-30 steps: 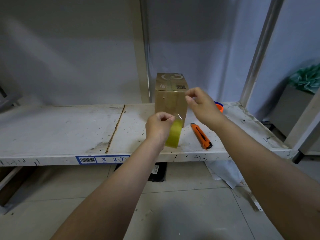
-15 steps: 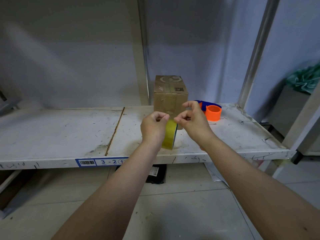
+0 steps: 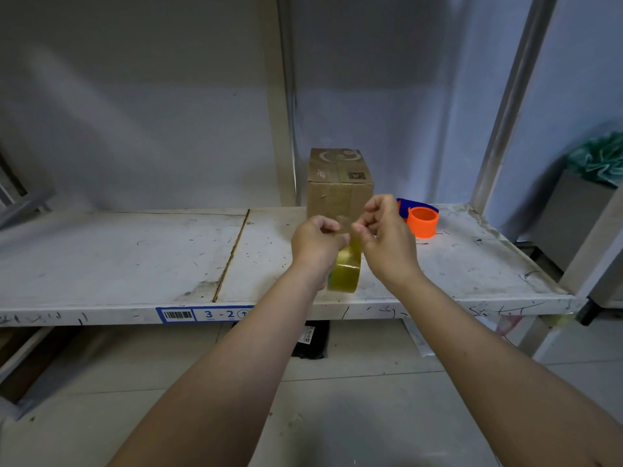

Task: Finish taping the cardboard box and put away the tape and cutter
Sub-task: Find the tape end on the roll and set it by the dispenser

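A small cardboard box [image 3: 340, 183] stands upright at the back of the white shelf [image 3: 135, 257], with clear tape over its top and front. In front of it my left hand [image 3: 315, 244] grips a yellowish roll of clear tape [image 3: 345, 271], held on edge above the shelf. My right hand [image 3: 384, 237] pinches the loose tape end at the top of the roll, right beside my left fingers. The orange cutter is hidden behind my right forearm.
An orange and blue tape dispenser [image 3: 419, 219] sits on the shelf to the right of the box. Shelf uprights [image 3: 279, 129] rise behind the box and at the right. A black packet [image 3: 312, 338] lies on the floor under the shelf.
My right hand has come down from the box's top edge to the tape roll and now pinches the tape end. The orange cutter has passed out of sight behind my forearm.
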`<state>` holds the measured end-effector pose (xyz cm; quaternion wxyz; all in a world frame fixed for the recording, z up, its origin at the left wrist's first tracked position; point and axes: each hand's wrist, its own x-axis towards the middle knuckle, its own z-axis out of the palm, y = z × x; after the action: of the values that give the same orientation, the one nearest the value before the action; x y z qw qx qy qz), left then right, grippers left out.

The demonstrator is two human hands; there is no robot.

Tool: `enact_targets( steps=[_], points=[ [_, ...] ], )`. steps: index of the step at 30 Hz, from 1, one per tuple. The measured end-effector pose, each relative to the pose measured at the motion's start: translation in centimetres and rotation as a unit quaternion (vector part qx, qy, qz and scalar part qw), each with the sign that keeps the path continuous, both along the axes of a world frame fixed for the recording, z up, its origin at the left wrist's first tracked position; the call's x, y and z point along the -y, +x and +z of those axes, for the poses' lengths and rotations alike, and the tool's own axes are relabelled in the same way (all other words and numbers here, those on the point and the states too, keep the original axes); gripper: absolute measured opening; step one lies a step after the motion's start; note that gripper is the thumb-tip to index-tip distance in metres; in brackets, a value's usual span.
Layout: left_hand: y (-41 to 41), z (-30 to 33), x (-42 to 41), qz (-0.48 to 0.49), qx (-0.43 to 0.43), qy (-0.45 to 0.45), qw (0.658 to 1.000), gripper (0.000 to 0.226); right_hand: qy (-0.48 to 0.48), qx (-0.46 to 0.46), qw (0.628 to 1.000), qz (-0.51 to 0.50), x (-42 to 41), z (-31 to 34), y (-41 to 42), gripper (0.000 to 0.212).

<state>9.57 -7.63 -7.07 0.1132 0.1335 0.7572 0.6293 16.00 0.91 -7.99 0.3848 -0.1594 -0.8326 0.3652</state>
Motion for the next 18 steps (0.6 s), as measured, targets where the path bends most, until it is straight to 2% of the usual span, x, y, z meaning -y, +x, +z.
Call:
enact_targets(
  steps=[4,12,18],
  points=[
    [-0.2,0.0,0.3,0.019,-0.005,0.028,0.999,0.015,-0.073,0.011,0.997,0.032,-1.0,0.8,0.1,0.020],
    [0.1,1.0,0.1,0.032,-0.015,0.033,0.999,0.016,-0.087,0.032,0.990,0.104,-1.9,1.3,0.6,0.017],
    [0.3,1.2,0.2,0.023,-0.050,0.033,0.998,0.017,-0.081,0.030,0.993,0.076,-1.5,1.6,0.4,0.014]
  ],
)
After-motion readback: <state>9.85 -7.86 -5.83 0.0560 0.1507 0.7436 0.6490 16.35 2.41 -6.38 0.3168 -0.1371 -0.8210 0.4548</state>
